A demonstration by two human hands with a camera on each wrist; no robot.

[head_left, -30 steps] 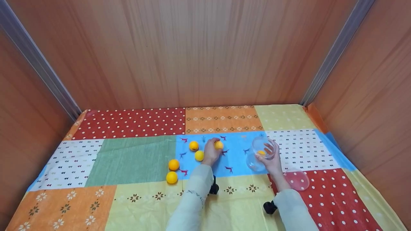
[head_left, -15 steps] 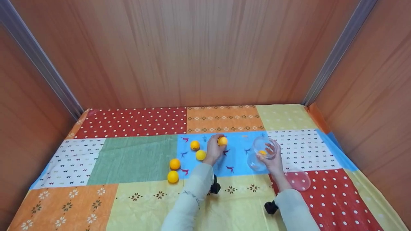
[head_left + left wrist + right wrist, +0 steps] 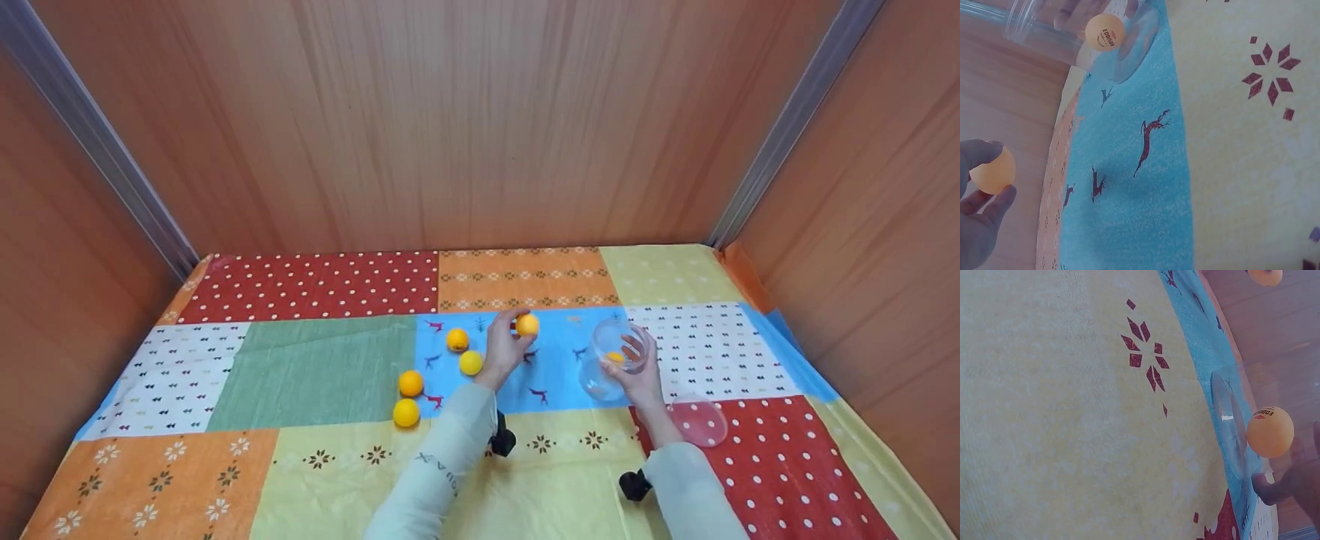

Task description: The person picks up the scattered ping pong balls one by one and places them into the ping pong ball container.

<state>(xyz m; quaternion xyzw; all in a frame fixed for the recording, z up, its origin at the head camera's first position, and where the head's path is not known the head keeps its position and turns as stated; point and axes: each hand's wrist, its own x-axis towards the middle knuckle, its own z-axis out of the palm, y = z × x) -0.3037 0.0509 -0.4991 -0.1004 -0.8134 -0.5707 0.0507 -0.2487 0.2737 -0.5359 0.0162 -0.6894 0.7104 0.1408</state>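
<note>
In the head view my left hand [image 3: 505, 349] pinches an orange ping-pong ball [image 3: 528, 325] above the blue cloth patch. The left wrist view shows this ball [image 3: 995, 171] between thumb and fingertips. To the right, my right hand [image 3: 639, 375] grips a clear plastic jar [image 3: 602, 382] by its side, its mouth facing up. One printed ping-pong ball [image 3: 1270, 432] is inside the jar, near the bottom. Left of my left hand lie two balls, one orange [image 3: 457, 340] and one yellower [image 3: 471, 363]. Farther left are two more orange balls, one [image 3: 411, 383] behind the other [image 3: 406, 412].
A clear round lid [image 3: 699, 422] lies on the red dotted patch, right of my right wrist. The patchwork tablecloth [image 3: 322, 375] covers the table. Wood-grain panels [image 3: 480, 135] stand at the back and both sides.
My left hand has lifted the ping-pong ball and moved it slightly right and away from me. My right hand and the jar have stayed nearly still.
</note>
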